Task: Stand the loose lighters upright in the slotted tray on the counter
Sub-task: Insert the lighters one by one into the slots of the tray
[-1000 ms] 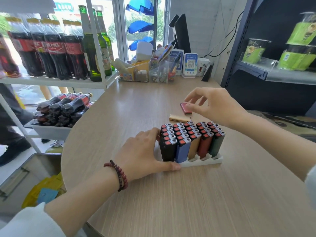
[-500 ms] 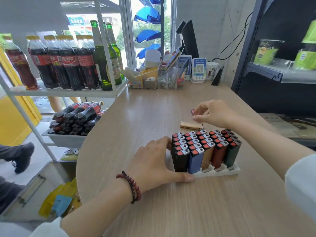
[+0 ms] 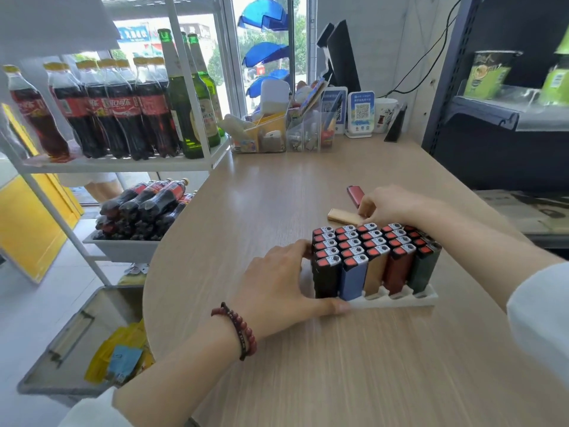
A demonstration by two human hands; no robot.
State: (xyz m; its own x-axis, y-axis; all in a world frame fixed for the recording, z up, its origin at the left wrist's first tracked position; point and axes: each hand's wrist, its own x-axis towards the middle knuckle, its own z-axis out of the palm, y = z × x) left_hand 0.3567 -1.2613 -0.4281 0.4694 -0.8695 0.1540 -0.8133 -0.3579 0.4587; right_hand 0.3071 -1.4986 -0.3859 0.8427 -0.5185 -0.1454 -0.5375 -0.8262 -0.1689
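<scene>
The pale wood-grain counter (image 3: 277, 211) with a rounded left edge fills the near scene. To its left stands a white metal shelf rack (image 3: 123, 166) that carries dark plastic cola bottles (image 3: 123, 118) and tall green glass bottles (image 3: 184, 112). At the counter's far end a clear plastic organiser (image 3: 277, 137) holds small goods.

Near the middle of the counter sits the white slotted plastic tray (image 3: 400, 301). It holds five rows of upright rectangular lighters (image 3: 369, 257), from left to right black, blue, gold, red-brown and dark green, each with a red button and a metal cap on top.

The left hand (image 3: 277, 288), with a dark red bead bracelet (image 3: 240, 328) on its wrist, rests flat against the tray's left side. Its fingers lie fairly straight along the black lighters, and its thumb lies along the tray's near edge.

The right hand (image 3: 397, 208) reaches over the tray's far side, and its fingers are curled down onto the right end of a flat gold loose lighter (image 3: 341, 215). This lighter lies on the counter just beyond the tray. Whether the fingers already pinch it cannot be told. A glossy red loose lighter (image 3: 355, 194) lies just beyond the gold one, beside the knuckles, and no finger visibly touches it.
</scene>
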